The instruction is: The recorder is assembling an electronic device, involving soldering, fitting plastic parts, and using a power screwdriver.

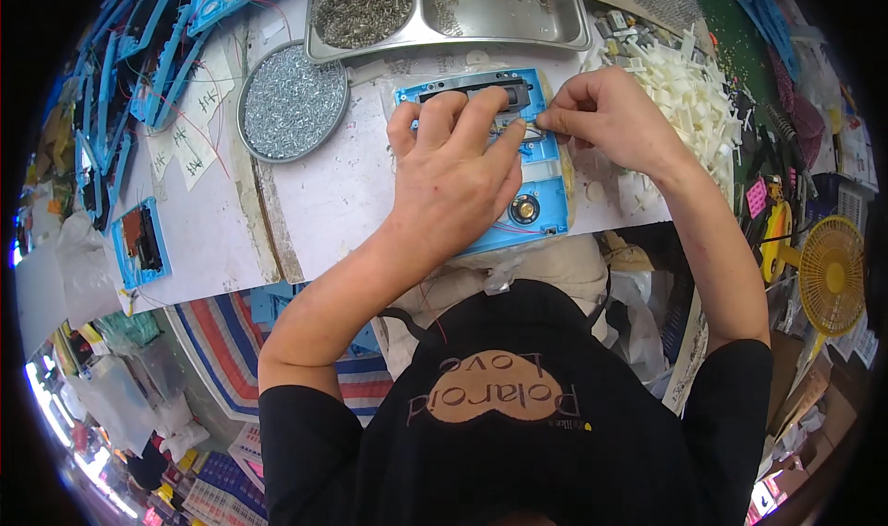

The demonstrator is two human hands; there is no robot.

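A blue plastic casing (495, 239) lies on the table before me, with a black part across its far end, a small round speaker (525, 210) near its close end and thin red wires. Across the casing my left hand (453, 160) is laid, its fingers bent and gripping it, the thumb reaching toward the right edge. My right hand (606, 119) pinches at that right edge beside the left thumb; whatever sits between its fingertips is too small to make out. Much of the casing's middle is hidden under the left hand.
Left of the casing stands a round dish of small silver screws (294, 100). A metal compartment tray (509, 40) with small metal parts is behind. White plastic pieces (689, 91) are heaped at right. More blue casings (141, 239) lie at left; a yellow fan (832, 272) stands right.
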